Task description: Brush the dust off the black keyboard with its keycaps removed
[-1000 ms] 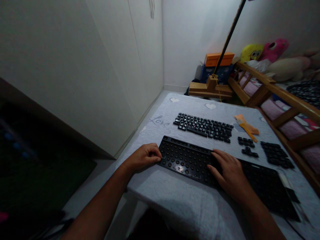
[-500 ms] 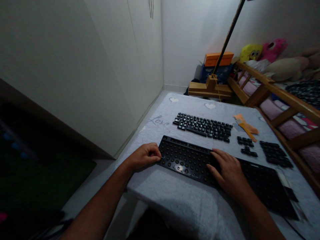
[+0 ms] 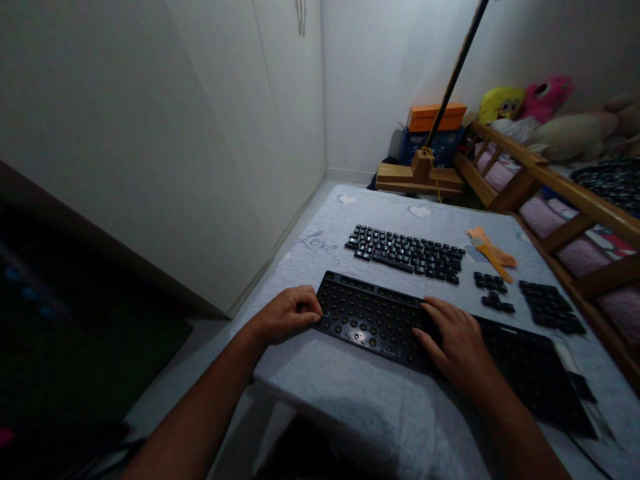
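A black keyboard with its keycaps off lies slanted across the cloth-covered table, its rows of round key sockets bare. At its left end my left hand is closed in a pinch on a thin metal wire, whose bright end shows past the fingertips over the sockets. My right hand rests on the keyboard's middle, fingers spread and flat, the thumb apart on the near side. It covers part of the keyboard.
Loose black keycaps lie in rows behind the keyboard, with smaller groups and a number-pad block to the right. A yellow-handled brush lies on an orange cloth. A wooden bed rail borders the right side; a white wardrobe the left.
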A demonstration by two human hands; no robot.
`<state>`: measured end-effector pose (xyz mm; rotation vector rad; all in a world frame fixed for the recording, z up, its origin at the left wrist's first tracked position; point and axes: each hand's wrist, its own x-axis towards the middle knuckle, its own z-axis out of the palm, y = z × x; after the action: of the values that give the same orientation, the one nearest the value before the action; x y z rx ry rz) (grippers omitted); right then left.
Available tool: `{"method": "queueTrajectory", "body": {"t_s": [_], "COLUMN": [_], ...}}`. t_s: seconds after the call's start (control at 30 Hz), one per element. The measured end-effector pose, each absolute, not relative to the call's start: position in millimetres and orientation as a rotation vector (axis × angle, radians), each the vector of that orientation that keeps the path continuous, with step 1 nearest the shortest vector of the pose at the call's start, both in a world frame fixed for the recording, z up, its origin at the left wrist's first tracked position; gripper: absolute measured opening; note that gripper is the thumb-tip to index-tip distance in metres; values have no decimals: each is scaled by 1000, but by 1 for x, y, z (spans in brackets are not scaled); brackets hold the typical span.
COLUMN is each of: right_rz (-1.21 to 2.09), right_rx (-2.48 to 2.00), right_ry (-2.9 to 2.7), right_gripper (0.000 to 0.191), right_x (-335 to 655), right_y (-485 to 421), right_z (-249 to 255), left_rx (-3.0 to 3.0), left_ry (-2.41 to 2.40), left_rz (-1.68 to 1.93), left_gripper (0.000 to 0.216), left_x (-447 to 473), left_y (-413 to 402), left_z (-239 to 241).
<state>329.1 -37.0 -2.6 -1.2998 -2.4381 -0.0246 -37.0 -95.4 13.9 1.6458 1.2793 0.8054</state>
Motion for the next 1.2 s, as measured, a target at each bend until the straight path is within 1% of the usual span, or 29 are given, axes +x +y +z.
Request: {"method": "queueTrajectory", "body": {"t_s": [0.73, 1.2], "right_rz": [-26, -55], "right_rx": [-1304, -1297], "right_ry": [-2454, -2458], "right_gripper": [44, 43], "right_x": [329, 330], "right_y": [-37, -37], "right_z": [-2, -3], "left_rx": [1720, 1741], "left_ry": [1313, 1284], "left_rz": [796, 815], "left_gripper": [20, 18], "left_x": [-34, -35], "left_y": [-95, -96], "left_z": [15, 13]}}
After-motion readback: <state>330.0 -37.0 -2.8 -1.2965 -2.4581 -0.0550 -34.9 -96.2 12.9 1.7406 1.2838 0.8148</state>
